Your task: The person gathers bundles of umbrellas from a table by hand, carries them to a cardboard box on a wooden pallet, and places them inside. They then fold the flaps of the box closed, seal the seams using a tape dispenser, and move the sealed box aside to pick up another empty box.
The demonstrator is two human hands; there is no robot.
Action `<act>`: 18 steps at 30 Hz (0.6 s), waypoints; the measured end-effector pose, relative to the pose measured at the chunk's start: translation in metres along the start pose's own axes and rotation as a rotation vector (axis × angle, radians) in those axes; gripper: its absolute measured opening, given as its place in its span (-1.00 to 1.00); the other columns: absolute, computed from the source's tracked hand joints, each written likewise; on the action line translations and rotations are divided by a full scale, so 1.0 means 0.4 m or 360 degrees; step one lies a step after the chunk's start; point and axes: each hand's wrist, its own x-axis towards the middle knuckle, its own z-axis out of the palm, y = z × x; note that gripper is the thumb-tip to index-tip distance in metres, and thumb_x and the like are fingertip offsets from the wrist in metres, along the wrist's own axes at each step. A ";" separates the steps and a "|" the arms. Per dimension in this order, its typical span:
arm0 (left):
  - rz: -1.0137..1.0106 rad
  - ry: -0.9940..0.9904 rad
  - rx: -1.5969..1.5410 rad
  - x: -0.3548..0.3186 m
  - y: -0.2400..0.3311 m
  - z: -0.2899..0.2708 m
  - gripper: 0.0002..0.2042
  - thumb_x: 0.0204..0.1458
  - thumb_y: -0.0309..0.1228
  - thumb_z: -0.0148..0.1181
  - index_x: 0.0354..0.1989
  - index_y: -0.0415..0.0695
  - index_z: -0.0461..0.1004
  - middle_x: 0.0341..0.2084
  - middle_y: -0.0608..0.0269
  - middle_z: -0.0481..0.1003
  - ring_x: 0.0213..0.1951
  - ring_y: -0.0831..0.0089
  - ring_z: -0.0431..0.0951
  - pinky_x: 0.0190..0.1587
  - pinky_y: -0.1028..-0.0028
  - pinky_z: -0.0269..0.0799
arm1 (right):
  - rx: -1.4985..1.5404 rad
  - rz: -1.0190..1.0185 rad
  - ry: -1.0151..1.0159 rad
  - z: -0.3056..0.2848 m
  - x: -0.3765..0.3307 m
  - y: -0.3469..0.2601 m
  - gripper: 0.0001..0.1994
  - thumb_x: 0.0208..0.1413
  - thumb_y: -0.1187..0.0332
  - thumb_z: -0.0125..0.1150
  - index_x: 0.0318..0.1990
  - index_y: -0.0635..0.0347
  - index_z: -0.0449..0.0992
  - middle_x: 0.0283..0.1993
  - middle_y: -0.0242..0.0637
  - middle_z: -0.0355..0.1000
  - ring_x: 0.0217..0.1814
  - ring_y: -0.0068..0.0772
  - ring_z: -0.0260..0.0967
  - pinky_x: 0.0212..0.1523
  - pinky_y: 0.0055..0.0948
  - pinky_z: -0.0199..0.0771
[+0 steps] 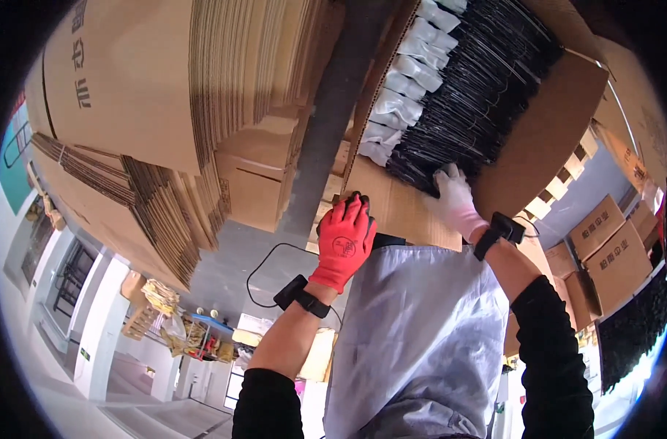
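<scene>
A large open carton [396, 201] stands before me, packed with a dense row of thin black wire-like pieces [465, 95]. White soft wrapping [407, 88] covers their left ends; their exact kind does not show. My right hand [454, 196], in a white glove, touches the nearest black pieces with its fingers stretched toward them. Some of its fingertips are hidden. In a red glove with dark fingertips, my left hand [346, 238] lies beside the left edge of the carton's near flap. Its fingers are extended, and nothing shows in its grasp.
Stacks of flattened cardboard [231, 66] rise at the left, with more folded sheets [154, 205] below. Wooden pallet slats [565, 179] jut out beyond the carton's right flap. Closed boxes [615, 252] are piled at the right. A black cable [249, 274] loops from my left wrist.
</scene>
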 end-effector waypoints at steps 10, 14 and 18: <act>-0.0082 -0.0006 -0.0132 0.066 -0.030 -0.011 -0.72 0.00 -0.29 0.20 -0.16 -0.17 0.51 -0.12 0.21 0.49 -0.18 0.18 0.50 -0.20 0.21 0.42 | 0.0797 0.0074 -0.0417 -0.141 -0.034 -0.032 -0.42 0.08 0.18 0.23 0.18 0.31 0.22 -0.39 -0.11 0.42 -0.41 -0.11 0.39 -0.30 -0.27 0.45; -0.0058 0.0102 -0.0265 0.065 -0.044 -0.005 -0.73 -0.04 -0.34 0.24 -0.16 -0.15 0.52 -0.14 0.23 0.50 -0.20 0.16 0.50 -0.24 0.20 0.42 | 0.2459 0.0602 -0.1272 -0.211 -0.126 0.063 -0.45 0.25 0.04 0.05 0.15 0.37 0.27 -0.51 -0.25 0.41 -0.58 -0.44 0.30 -0.52 -0.51 0.32; -0.0085 0.0153 -0.0354 0.084 -0.031 -0.023 -0.74 -0.07 -0.37 0.27 -0.19 -0.15 0.52 -0.16 0.21 0.51 -0.22 0.14 0.50 -0.26 0.20 0.42 | 0.2976 0.0561 -0.1573 -0.218 -0.185 0.127 -0.39 0.27 -0.11 -0.09 0.10 0.37 0.33 -0.63 -0.31 0.31 -0.68 -0.56 0.16 -0.62 -0.56 0.15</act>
